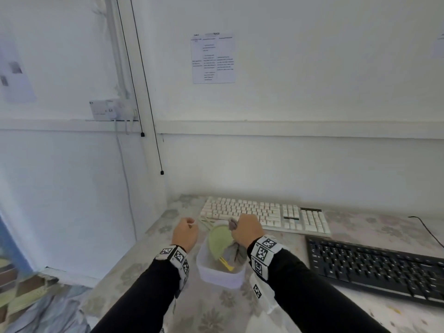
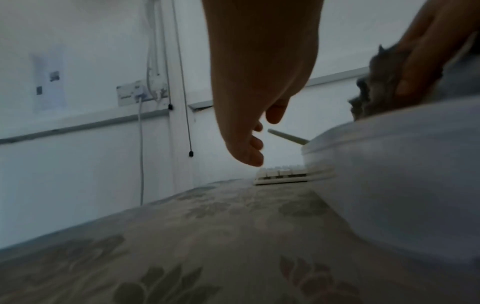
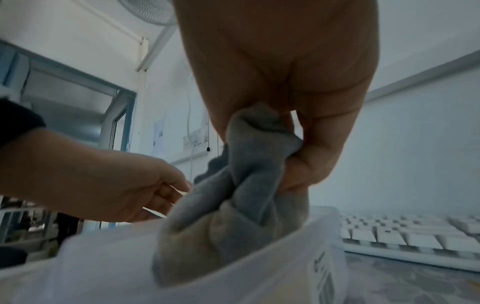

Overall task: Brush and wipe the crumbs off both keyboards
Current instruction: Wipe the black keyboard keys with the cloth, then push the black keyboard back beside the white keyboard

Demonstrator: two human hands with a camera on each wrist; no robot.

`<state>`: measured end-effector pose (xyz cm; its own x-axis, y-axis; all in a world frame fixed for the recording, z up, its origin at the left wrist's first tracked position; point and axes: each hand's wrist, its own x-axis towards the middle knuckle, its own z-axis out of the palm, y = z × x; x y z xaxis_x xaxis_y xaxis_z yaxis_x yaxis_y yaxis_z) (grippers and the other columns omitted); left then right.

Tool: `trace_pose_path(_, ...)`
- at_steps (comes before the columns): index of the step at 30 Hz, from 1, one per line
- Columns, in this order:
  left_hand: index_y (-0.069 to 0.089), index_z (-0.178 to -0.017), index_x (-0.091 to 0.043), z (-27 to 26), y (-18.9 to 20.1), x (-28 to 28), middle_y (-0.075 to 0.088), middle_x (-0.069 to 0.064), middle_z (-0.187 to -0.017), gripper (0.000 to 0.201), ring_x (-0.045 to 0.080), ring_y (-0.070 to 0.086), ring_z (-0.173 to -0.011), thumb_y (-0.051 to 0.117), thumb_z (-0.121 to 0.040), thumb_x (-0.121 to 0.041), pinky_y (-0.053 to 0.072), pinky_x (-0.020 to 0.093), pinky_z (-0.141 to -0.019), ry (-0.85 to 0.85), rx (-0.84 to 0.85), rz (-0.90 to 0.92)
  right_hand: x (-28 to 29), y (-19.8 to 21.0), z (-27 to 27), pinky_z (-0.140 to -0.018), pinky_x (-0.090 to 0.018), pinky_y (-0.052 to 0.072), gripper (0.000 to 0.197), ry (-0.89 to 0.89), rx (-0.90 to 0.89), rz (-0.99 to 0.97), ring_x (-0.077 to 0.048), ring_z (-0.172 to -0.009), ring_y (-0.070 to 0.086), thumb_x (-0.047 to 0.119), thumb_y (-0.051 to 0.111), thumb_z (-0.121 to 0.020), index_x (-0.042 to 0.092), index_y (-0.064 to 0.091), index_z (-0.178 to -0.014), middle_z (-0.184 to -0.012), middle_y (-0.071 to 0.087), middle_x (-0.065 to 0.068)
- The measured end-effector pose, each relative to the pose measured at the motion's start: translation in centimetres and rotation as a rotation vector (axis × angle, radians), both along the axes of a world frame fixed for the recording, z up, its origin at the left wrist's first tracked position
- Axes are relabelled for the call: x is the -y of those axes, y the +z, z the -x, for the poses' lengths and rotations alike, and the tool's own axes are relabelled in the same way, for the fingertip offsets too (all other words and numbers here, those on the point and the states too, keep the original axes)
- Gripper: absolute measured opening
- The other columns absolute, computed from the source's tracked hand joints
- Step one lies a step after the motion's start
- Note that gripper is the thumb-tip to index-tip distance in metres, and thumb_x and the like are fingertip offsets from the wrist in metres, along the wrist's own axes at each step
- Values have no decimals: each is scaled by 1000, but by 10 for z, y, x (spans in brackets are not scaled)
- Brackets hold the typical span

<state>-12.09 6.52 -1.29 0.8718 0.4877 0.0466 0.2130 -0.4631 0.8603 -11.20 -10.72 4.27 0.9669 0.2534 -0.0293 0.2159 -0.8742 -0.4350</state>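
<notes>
a table (image 1: pixel 149 292) covered in a pale cloth with a grey flower pattern fills the lower part of the head view, set against white walls. on it, to the right, lies a black keyboard (image 1: pixel 374 265), angled, with a few yellowish crumbs (image 1: pixel 394 310) on the cloth near its front edge. behind it, closer to the wall, lies a white keyboard (image 1: pixel 264 213), its near edge just beyond the hands.

in front of the white keyboard's left end stands a translucent plastic tub (image 1: pixel 217 276). inside it leans a pale green rounded piece (image 1: pixel 219 240), with something yellow (image 1: pixel 227 264) lower down; what these are cannot be told. a pale stick-like handle (image 2: pixel 287 137) pokes out over the tub's far rim.

the right hand (image 1: pixel 246 230) is over the tub, fingers and thumb curled tight around a bunched grey cloth (image 3: pixel 249 181); the cloth's lower end hangs down inside the tub, against its wall.

the left hand (image 1: pixel 185 233) is held above the table just left of the tub, apart from the right hand. its fingers are loosely curled with thumb and fingertips close together. the head view shows a small pale thing at its fingertips, too blurred to name, and whether the hand is pinching it cannot be told.

both forearms are in black sleeves, with white bands printed with black square markers (image 1: pixel 263 251) at the wrists.
</notes>
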Motion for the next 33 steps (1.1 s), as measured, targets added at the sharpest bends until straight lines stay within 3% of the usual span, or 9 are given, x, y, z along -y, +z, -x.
trace_pose_path(2,60,-105,-13,-7,-12,-6,59,11,-105,18,30,56,-108,44,-95,-14,42,33,-94,-90,-127,73,-8,-4,1,-74,-26,46,15,19,12,130,-23,-89,54,14,38,-98,8,51,-95,-125,45,-22)
trace_pose_path(4,56,-78,-18,-12,-21,-5,56,11,-85,25,28,54,-89,40,-97,-14,42,32,-83,-202,-183,18,-13,-10,2,-93,-30,41,24,14,34,209,-27,-115,49,12,35,-99,2,50,-115,-129,44,-18)
trace_pose_path(8,55,-72,-12,-14,-18,4,58,10,-87,30,17,46,-78,39,-99,-13,35,28,-68,-340,-240,-93,-28,-17,0,-73,-28,39,24,56,3,419,-22,-105,52,14,37,-96,8,58,-105,-89,51,-10)
trace_pose_path(12,60,-84,0,-17,-21,5,61,21,-100,28,31,57,-100,37,-99,-9,32,25,-72,-331,-218,-53,-33,-25,-1,-104,-34,35,26,124,-31,504,-25,-123,48,15,34,-99,10,54,-115,-128,53,-10)
trace_pose_path(17,46,-73,-11,-20,-25,7,56,18,-98,30,25,54,-99,35,-101,-9,24,26,-67,-313,-198,-91,-31,-24,-2,-92,-30,44,25,108,45,481,-23,-111,55,16,37,-96,11,54,-113,-121,58,-7)
trace_pose_path(21,62,-108,3,-17,-22,9,60,19,-120,31,28,54,-113,35,-100,-8,36,29,-87,-273,-212,-37,-22,-30,2,-102,-38,36,33,104,35,459,-31,-123,42,12,33,-97,3,46,-126,-132,45,-16)
trace_pose_path(25,64,-95,-7,-15,-23,11,63,14,-114,25,22,52,-100,40,-97,-8,36,27,-82,-284,-143,-46,-7,-30,5,-101,-36,37,39,160,-109,217,-30,-125,44,22,30,-100,2,41,-132,-138,43,-16)
trace_pose_path(30,70,-102,-8,-6,-20,15,65,11,-119,26,24,56,-107,45,-96,-8,39,27,-85,-255,-137,-5,41,-24,6,-110,-29,23,51,191,-98,-79,-22,-138,29,33,33,-100,7,29,-144,-151,28,-9)
trace_pose_path(33,63,-115,-3,3,-13,23,59,16,-129,28,32,51,-120,42,-98,-11,37,31,-95,-51,-164,-29,86,-20,4,-111,-29,23,50,185,-103,-87,-20,-138,30,34,36,-99,10,31,-144,-151,31,-6)
